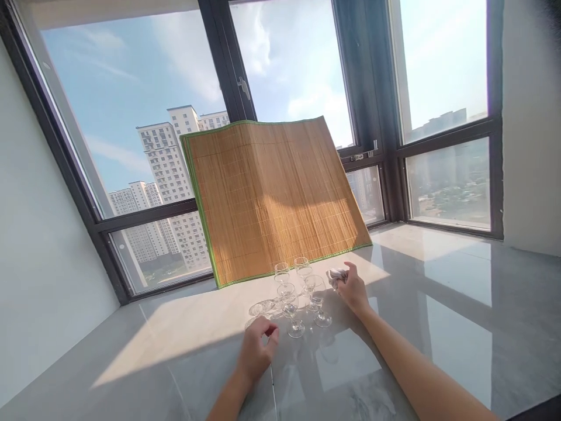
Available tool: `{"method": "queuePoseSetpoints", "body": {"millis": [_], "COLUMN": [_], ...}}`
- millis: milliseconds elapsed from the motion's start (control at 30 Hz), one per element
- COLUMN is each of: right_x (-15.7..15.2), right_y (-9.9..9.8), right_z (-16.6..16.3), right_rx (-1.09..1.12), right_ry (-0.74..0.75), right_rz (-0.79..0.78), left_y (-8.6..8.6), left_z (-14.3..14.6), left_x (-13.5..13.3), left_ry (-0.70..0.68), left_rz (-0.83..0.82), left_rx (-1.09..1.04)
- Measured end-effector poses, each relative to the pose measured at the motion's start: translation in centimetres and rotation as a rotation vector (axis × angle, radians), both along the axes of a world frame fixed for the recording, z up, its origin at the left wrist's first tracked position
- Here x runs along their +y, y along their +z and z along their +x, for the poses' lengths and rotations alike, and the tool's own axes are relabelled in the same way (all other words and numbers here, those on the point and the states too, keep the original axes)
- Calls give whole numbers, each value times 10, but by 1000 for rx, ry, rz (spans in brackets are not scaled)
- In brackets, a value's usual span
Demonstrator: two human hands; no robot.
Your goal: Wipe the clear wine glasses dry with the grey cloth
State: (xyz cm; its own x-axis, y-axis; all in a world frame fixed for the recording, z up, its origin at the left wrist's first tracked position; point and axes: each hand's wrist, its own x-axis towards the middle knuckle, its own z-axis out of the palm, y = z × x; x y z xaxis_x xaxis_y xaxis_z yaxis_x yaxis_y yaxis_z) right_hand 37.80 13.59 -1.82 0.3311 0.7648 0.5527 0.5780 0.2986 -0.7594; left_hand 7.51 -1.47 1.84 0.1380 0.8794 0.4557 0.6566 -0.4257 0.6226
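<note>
Right arm point(409, 348) outstretched (left hand point(258, 348) curled).

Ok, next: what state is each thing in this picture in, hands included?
Left hand: fingers curled beside the glasses, nothing visible in it.
Right hand: closed on the cloth.
Cloth: bunched up.
Four stemmed glasses: upright, grouped close together; they look empty.
Mat: unrolled, propped at a slant, partly sunlit.
Ledge: glossy, partly sunlit.
Windows: open or closed unclear.

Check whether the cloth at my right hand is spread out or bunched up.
Bunched up: the cloth shows as a small crumpled wad at the right hand, with no flat sheet visible.
</note>
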Motion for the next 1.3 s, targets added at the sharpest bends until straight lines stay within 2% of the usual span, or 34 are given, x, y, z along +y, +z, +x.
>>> {"method": "queuePoseSetpoints", "body": {"millis": [133,333,467,600,833,1000,1200,1300], "right_x": [3,4,3,2,1,-1,-4,-4], "right_y": [-3,-5,-6,-7,-5,-2,0,-1], "right_z": [0,-2,-2,-1,-2,-2,-3,-2], "right_rx": [6,-9,-16,-13,-14,-5,7,12], "right_ry": [1,21,27,46,57,53,56,60], "right_rz": [8,4,6,0,-20,-42,-53,-54], "left_y": [-1,-6,1,7,-6,-5,-7,-5], "left_z": [14,19,22,24,20,20,12,7], "left_x": [-9,-8,-8,-10,-8,-6,-4,0], "left_ry": [-149,-212,-250,-233,-252,-250,-187,-147], "left_rz": [-69,-162,-160,-109,-156,-115,-166,-127], "left_rx": [115,270,322,286,270,275,107,35]}}
